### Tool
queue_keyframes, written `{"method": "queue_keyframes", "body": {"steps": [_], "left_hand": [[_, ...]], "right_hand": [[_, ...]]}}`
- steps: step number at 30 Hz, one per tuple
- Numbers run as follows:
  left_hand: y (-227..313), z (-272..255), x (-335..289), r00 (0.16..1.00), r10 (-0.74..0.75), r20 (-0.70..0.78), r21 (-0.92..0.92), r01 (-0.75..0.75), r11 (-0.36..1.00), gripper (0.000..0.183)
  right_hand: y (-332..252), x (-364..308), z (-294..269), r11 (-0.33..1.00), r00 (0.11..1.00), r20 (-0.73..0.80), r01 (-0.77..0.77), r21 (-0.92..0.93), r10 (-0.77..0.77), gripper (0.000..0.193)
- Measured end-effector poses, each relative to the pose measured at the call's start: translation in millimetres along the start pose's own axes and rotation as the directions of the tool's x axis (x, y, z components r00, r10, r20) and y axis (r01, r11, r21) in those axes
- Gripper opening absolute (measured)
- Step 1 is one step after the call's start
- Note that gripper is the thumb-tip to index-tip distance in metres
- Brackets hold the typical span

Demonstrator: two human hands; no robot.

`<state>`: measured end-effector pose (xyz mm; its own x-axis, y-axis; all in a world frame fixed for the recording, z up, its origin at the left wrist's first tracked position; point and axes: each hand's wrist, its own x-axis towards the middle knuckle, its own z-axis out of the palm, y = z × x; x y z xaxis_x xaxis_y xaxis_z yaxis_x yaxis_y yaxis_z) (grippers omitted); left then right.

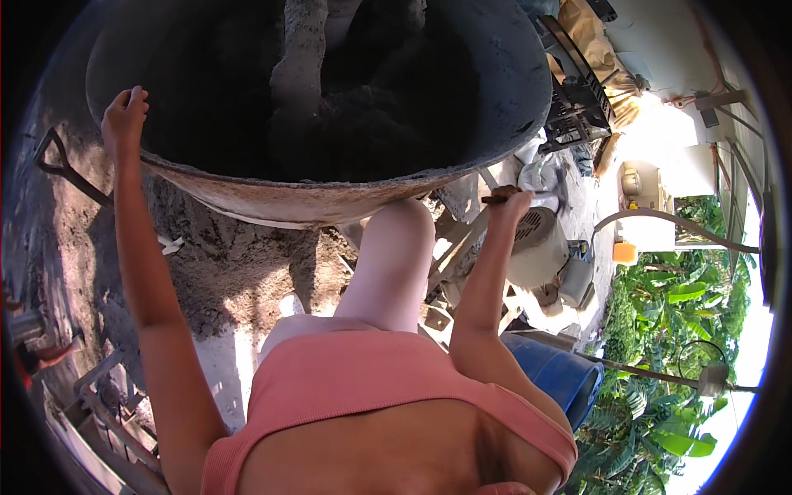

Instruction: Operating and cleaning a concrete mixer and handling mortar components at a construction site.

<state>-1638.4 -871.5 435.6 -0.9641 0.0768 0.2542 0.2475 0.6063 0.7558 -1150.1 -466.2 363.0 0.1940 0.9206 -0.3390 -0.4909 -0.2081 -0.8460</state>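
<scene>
A large round mixer pan [330, 194] with a dark interior fills the top of the head view. Mortar-crusted mixing arms [301, 58] reach down into grey powdery mix [363, 111], partly lost in shadow. My left hand [124, 124] is at the pan's left rim, its fingers curled over the edge. Off the pan's right side, my right hand [510, 206] grips a trowel-like tool; its dark handle [492, 200] pokes out on the left and a pale grey blade [545, 200] on the right. My raised knee [400, 227] is against the pan's outer wall.
Beside my right arm are a dusty motor [536, 256] and a blue barrel [553, 371]. At left stand a shovel handle [54, 161] and a metal frame [107, 412]. Another person's hand [51, 356] shows at the far left. Sandy material [239, 260] covers the ground below.
</scene>
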Motion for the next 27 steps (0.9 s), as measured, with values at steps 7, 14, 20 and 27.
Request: {"method": "queue_keyframes", "body": {"steps": [7,14,20,27], "left_hand": [[-10.0,13.3,1.7,0.999,0.023,0.022,-0.037,-0.022,0.999,0.033],[-16.0,6.3,8.4,1.000,0.024,0.008,-0.102,-0.023,0.994,0.034],[-19.6,4.0,4.6,0.999,0.044,0.013,-0.100,-0.042,0.994,0.032],[-8.0,5.0,2.9,0.998,0.037,-0.052,-0.172,-0.045,0.984,0.031]], "right_hand": [[-34.2,12.7,-77.3,0.941,0.938,0.266,-0.135,-0.311,0.223,0.035],[14.9,10.0,-10.1,0.999,0.998,0.051,-0.027,0.027,0.025,0.035],[-26.8,-3.3,-61.8,0.924,0.958,0.166,-0.167,-0.343,0.234,0.042],[6.0,8.4,11.5,0.983,0.983,0.034,-0.183,-0.012,0.183,0.039]]}}
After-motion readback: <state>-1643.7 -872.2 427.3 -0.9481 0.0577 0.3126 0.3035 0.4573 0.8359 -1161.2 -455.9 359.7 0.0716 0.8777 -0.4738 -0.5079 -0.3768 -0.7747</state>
